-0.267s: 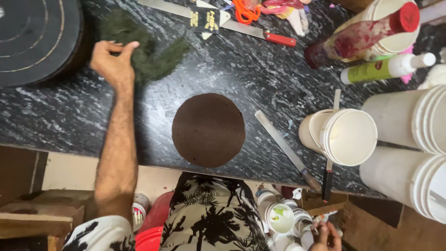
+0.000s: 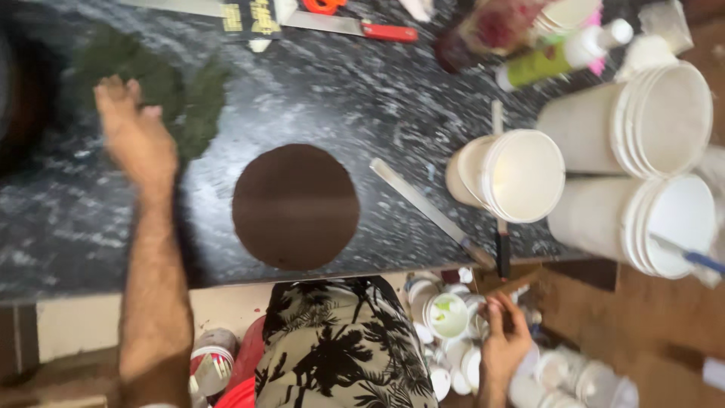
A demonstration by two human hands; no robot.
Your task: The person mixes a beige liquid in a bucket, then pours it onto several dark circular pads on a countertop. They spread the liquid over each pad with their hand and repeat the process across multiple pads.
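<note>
Far left, over the dark marbled table point(image 2: 340, 98): left hand point(image 2: 136, 140) stretched forward, fingers loosely spread and blurred, lying on or just above the near edge of a dark green fuzzy clump point(image 2: 162, 83); whether anything is pinched, impossible to tell. Nothing lifted clear of the clump as far as visible, so probably only the reach made, no green carried off yet. Toward the middle: a round dark brown disc point(image 2: 294, 205), flat near the table's front edge, bare on top, nothing laid on it, well apart from the green clump; by that look, any dressing of the disc not begun. Just right of the disc: a long flat metal spatula point(image 2: 427, 208) lying slantwise, untouched, its handle end at the table's edge. At the back: a red-handled blade point(image 2: 355, 28), idle. Further right: stacks of white tubs point(image 2: 521, 175) on their sides, mouths facing the camera, and behind them a green squeeze bottle point(image 2: 563, 53) lying down; none in hand. Below the table edge, lower right: right hand point(image 2: 504, 340) down among small white cups point(image 2: 447, 313) on the floor, fingers curled close together, perhaps round something small, not clear enough to say. Judged overall: materials set out, work at an early stage.
</note>
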